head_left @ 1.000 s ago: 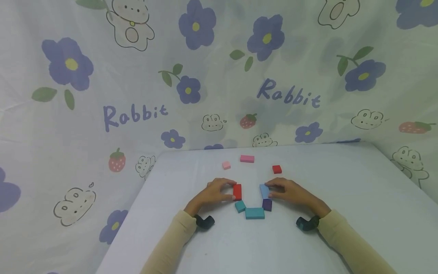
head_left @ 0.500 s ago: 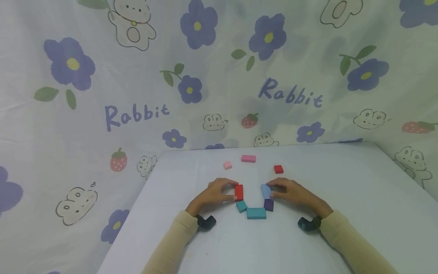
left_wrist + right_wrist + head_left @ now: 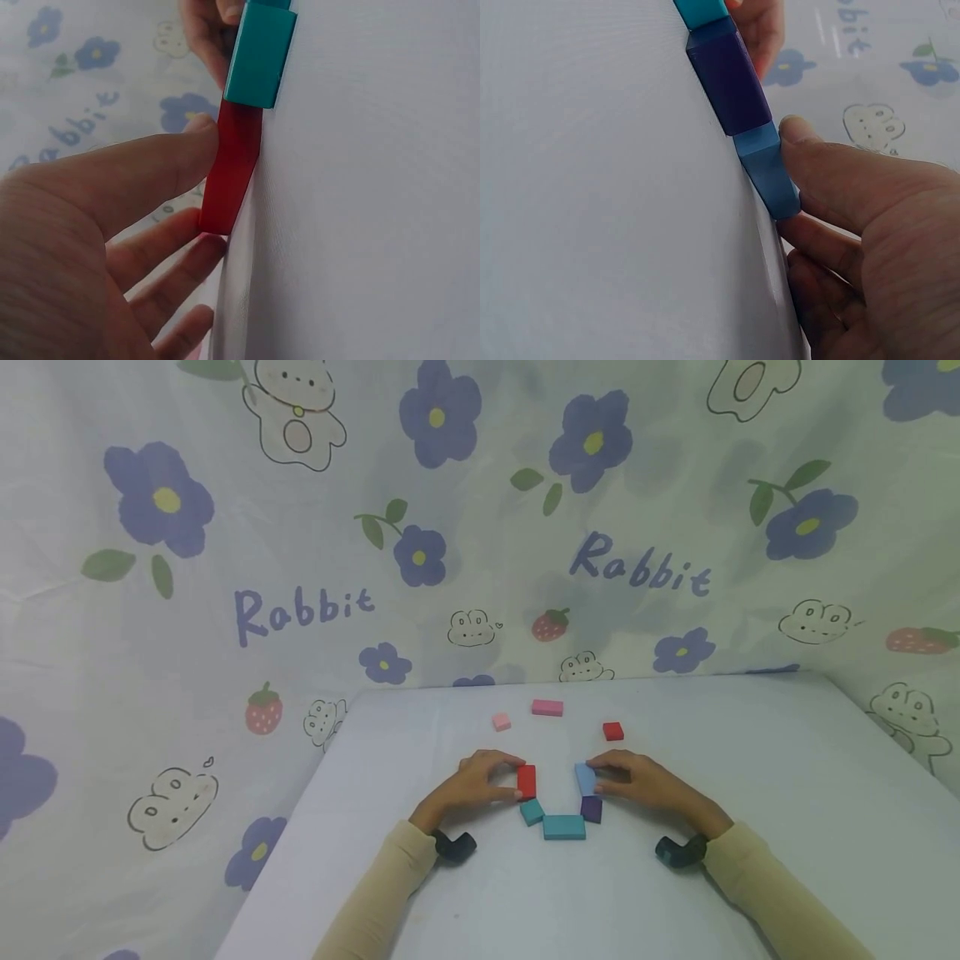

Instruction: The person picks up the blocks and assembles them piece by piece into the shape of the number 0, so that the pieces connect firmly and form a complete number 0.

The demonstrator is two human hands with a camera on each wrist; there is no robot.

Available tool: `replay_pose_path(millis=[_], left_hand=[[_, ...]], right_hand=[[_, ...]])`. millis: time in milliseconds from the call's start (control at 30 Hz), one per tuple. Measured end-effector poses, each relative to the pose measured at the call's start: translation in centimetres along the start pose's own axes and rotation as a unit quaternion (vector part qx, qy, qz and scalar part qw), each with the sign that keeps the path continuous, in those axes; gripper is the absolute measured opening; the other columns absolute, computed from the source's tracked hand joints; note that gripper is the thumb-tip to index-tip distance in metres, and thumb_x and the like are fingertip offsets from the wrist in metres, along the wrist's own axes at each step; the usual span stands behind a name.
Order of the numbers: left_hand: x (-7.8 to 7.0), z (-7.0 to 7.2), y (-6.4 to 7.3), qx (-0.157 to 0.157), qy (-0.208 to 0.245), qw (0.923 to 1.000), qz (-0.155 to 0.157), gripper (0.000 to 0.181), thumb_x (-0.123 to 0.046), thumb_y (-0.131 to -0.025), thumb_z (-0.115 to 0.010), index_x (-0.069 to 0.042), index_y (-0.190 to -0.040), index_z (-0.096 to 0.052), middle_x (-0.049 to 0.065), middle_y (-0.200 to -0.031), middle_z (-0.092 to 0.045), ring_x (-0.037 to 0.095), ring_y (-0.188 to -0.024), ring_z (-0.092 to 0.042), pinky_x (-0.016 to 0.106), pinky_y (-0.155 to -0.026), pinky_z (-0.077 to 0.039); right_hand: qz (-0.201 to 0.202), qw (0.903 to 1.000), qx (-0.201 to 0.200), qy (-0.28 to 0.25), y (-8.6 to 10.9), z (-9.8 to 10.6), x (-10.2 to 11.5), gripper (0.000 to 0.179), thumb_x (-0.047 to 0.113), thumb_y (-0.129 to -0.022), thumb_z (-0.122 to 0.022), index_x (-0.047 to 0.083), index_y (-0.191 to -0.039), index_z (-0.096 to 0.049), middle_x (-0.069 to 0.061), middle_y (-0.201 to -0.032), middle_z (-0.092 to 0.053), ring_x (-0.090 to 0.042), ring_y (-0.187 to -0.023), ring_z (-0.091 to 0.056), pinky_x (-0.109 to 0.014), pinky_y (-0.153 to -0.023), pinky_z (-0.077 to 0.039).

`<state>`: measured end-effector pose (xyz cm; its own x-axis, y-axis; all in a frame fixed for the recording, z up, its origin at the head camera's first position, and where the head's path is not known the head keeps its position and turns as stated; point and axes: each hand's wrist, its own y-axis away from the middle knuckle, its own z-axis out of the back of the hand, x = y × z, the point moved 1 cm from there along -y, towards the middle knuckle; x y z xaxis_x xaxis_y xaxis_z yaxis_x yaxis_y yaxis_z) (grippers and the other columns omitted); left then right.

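My left hand [image 3: 480, 779] pinches a long red block [image 3: 527, 782] between thumb and fingers at its two ends. Opposite it, a light blue block [image 3: 586, 779] is pinched the same way by my right hand [image 3: 637, 778]. A small teal block [image 3: 260, 56] sits at the near end of the red one. On the other side, a dark purple block [image 3: 731, 82] meets the near end of the light blue block. Between these two small pieces lies a longer teal block [image 3: 564, 827], which makes the bottom of a U-shaped row.
Farther back on the white table [image 3: 450, 893] lie a small light pink block [image 3: 501, 722], a long pink block [image 3: 547, 707] and a small red block [image 3: 612, 731]. Behind the table hangs a patterned cloth [image 3: 480, 527] with flowers and rabbits.
The whole head view has slid slightly to the right, background included. Both hands keep their grip, and the blocks stay in the same arrangement.
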<state>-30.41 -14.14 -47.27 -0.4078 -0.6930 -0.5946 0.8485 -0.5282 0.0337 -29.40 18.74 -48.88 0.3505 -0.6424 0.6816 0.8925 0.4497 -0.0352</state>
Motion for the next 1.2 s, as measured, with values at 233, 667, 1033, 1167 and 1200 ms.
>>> replay_pose_path(millis=[233, 667, 1033, 1167, 1200], left_hand=[[0.1, -0.1, 0.0, 0.002, 0.0, 1.0, -0.003, 0.057, -0.044, -0.087, -0.072, -0.024, -0.138, -0.057, 0.001, -0.143, -0.055, 0.027, -0.141, -0.037, 0.058, -0.114, -0.026], [0.4, -0.1, -0.1, 0.001, 0.002, 1.0, -0.001, 0.057, -0.046, -0.086, -0.073, -0.026, -0.138, -0.058, 0.0, -0.143, -0.055, 0.026, -0.141, -0.037, 0.057, -0.113, -0.027], [0.3, 0.4, -0.3, -0.008, 0.04, 0.9991, 0.014, 0.061, -0.044, -0.088, -0.072, -0.025, -0.143, -0.052, -0.001, -0.141, -0.057, 0.025, -0.139, -0.042, 0.059, -0.115, -0.03], [0.6, 0.8, -0.3, -0.037, 0.094, 0.9947, 0.015, 0.053, -0.037, -0.093, -0.068, -0.017, -0.14, -0.056, 0.004, -0.137, -0.061, 0.027, -0.134, -0.05, 0.054, -0.114, -0.038], [0.8, 0.9, -0.3, -0.047, 0.101, 0.9936, 0.019, 0.05, -0.035, -0.094, -0.067, -0.015, -0.139, -0.057, 0.004, -0.136, -0.062, 0.026, -0.133, -0.052, 0.052, -0.114, -0.04]], right_hand=[[0.001, 1.0, -0.002, -0.001, 0.1, 0.0, 0.0, 0.049, 0.037, -0.089, -0.075, 0.021, -0.133, -0.063, -0.002, -0.136, -0.062, -0.028, -0.132, -0.055, -0.05, -0.108, -0.046], [0.013, 0.9999, -0.004, -0.003, 0.1, 0.0, -0.1, 0.049, 0.039, -0.089, -0.074, 0.02, -0.133, -0.063, -0.002, -0.136, -0.063, -0.028, -0.132, -0.055, -0.05, -0.108, -0.046], [0.023, 0.9996, -0.013, 0.007, -0.1, 0.1, -0.1, 0.048, 0.037, -0.089, -0.074, 0.02, -0.132, -0.063, -0.002, -0.136, -0.063, -0.028, -0.131, -0.056, -0.05, -0.107, -0.046], [0.023, 0.9997, -0.009, 0.0, -0.1, 0.0, -0.2, 0.048, 0.038, -0.089, -0.074, 0.02, -0.132, -0.063, -0.002, -0.136, -0.063, -0.027, -0.132, -0.055, -0.05, -0.108, -0.046], [0.025, 0.9996, -0.007, 0.001, 0.0, -0.1, -0.2, 0.048, 0.039, -0.089, -0.074, 0.02, -0.132, -0.063, -0.002, -0.136, -0.063, -0.028, -0.132, -0.055, -0.05, -0.108, -0.046]])
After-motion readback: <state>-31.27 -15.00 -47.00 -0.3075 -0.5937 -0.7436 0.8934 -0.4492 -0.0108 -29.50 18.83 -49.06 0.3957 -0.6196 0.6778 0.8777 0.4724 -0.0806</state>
